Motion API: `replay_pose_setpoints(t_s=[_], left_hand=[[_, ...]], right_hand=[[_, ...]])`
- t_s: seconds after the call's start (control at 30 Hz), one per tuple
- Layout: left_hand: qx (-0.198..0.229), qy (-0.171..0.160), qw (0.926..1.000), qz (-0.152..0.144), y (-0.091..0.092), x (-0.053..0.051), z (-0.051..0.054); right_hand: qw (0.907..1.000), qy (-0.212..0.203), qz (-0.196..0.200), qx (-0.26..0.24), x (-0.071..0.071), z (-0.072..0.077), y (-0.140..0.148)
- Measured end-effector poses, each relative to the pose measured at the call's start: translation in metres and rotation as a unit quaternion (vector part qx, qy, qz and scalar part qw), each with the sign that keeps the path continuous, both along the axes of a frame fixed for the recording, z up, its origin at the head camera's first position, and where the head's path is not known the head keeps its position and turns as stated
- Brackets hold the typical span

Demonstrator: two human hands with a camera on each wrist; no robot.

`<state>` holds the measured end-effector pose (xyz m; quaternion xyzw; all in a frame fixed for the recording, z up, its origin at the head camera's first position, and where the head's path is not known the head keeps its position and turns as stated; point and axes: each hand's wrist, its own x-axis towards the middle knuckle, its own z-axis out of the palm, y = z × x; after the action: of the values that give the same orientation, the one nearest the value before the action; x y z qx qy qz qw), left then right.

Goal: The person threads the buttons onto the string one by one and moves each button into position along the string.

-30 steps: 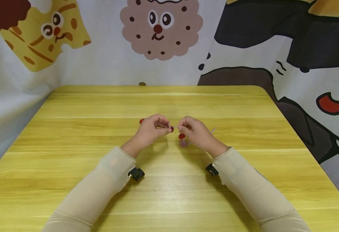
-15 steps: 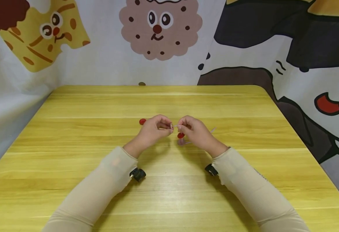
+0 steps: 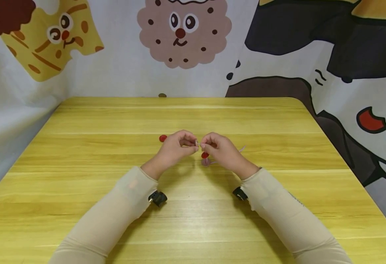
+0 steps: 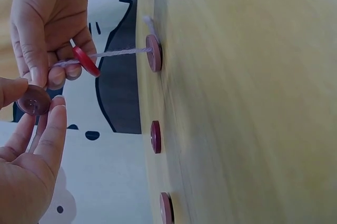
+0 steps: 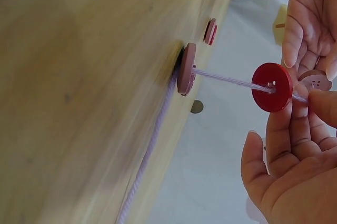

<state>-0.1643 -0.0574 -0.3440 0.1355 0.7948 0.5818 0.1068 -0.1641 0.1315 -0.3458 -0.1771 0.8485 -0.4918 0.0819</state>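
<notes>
Through my head feed I have both hands over the middle of the table (image 3: 186, 227), well in from its left and right edges and short of the far edge. The left hand (image 3: 176, 146) pinches a mauve-brown button (image 4: 34, 102) between thumb and fingertips, holding it above the wood with its holed face showing. The right hand (image 3: 224, 148) is clamped, thumb against finger, on a lilac cord (image 5: 226, 79); its fingertips are just beside that button. I can't tell whether the end of the cord is in a hole.

Below the right hand a red button (image 5: 274, 100) hangs threaded on the cord, tilted and off the table. Lower down, the cord passes through a dusty pink button (image 5: 187, 69) at the tabletop, and its tail runs out along the wood toward the right edge.

Two loose pieces lie beyond the left hand, toward the far edge: a second red button (image 3: 163, 138) and a second pink button (image 4: 166, 207), apart from each other in my left wrist feed. Behind the far edge I see a white cloth printed with a cartoon cookie (image 3: 184, 40).
</notes>
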Motion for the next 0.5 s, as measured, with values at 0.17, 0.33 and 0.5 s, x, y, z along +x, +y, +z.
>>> replay_pose_setpoints(t_s=[0.17,0.33,0.5], left_hand=[[0.005,0.001,1.0000,-0.005,0.0007,0.0003,-0.0004],[0.009,0.001,0.9999,-0.006,0.0013,0.0002,-0.0013],[0.009,0.000,1.0000,-0.004,0.0017,-0.0006,-0.0030]], right_hand=[[0.9998,0.005,0.004,0.018,0.0005,0.0009,-0.0001],[0.9996,0.008,0.005,0.026,0.0000,-0.0004,-0.0002],[0.9996,0.012,0.005,0.027,0.0007,-0.0002,-0.0001]])
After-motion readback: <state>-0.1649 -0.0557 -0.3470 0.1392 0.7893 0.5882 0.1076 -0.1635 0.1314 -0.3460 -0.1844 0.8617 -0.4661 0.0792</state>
